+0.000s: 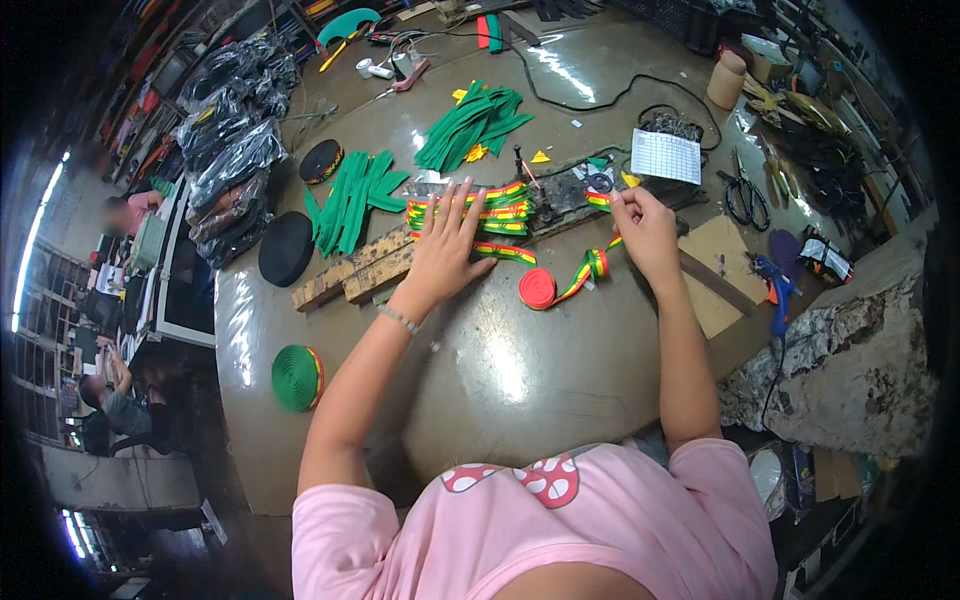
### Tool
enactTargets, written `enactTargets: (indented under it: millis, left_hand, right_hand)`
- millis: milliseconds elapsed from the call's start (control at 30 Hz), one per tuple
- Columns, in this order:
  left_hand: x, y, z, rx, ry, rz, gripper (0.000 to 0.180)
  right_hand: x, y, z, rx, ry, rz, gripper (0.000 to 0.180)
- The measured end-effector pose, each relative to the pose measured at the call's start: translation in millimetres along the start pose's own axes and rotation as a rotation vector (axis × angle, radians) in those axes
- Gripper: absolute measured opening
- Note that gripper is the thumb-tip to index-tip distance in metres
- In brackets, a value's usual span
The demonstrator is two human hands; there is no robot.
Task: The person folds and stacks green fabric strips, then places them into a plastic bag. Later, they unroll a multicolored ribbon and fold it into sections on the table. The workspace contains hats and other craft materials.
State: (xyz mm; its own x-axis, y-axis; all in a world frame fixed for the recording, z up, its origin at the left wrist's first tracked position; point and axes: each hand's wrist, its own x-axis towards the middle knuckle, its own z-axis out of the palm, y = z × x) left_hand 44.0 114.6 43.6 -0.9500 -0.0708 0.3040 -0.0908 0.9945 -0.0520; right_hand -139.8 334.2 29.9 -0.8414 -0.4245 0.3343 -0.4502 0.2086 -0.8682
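My left hand [438, 250] lies with its fingers spread over a stack of cut ribbon strips [505, 212], striped green, yellow and red. The stack rests by wooden bars [350, 272] on the table. Off to the right, my right hand [650, 235] pinches the end of a striped ribbon [594, 268] between thumb and fingers. That ribbon curls down to a small coil [537, 288] with a red face, lying in front of the stack. Between and behind my hands sits a dark metal fixture [560, 195] with a short upright post.
Piles of green strips [352, 205] lie left and behind. Black rolls [286, 248] and a green roll [297, 378] are on the left, near plastic-wrapped bundles [240, 150]. Scissors [745, 195], a blue glue gun [778, 290] and a paper sheet [665, 157] lie right. A cable [600, 105] crosses the back.
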Motion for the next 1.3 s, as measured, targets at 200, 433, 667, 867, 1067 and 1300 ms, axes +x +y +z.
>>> enactTargets:
  millis: [200,433,667,867,1067,1300]
  left_hand:
    - [15.0,-8.5,16.0,-0.247,0.006,-0.023,0.09]
    - [-15.3,3.4,22.3,-0.131,0.188,0.031,0.062]
    - [-19.2,-5.3,-6.5,-0.219,0.241,-0.053,0.032]
    - [-32.4,15.7,-29.5,-0.291,0.353,-0.366,0.033]
    - [-23.4,42.9,20.8,-0.142,0.183,-0.206,0.032]
    - [-25.7,36.8,25.5,0.05,0.092,-0.143,0.03]
  right_hand:
    - [0.7,1.1,1.0,-0.046,0.006,-0.029,0.022]
    - [-3.5,-5.5,3.3,0.011,-0.011,-0.027,0.023]
    - [-5.4,-12.0,0.1,0.067,-0.034,-0.015,0.024]
    - [1.0,-4.3,0.3,0.195,0.034,-0.013,0.023]
    - [-2.8,-3.2,4.6,0.235,-0.111,0.038,0.024]
    - [-5.5,-8.0,3.5,0.177,-0.113,-0.002,0.024]
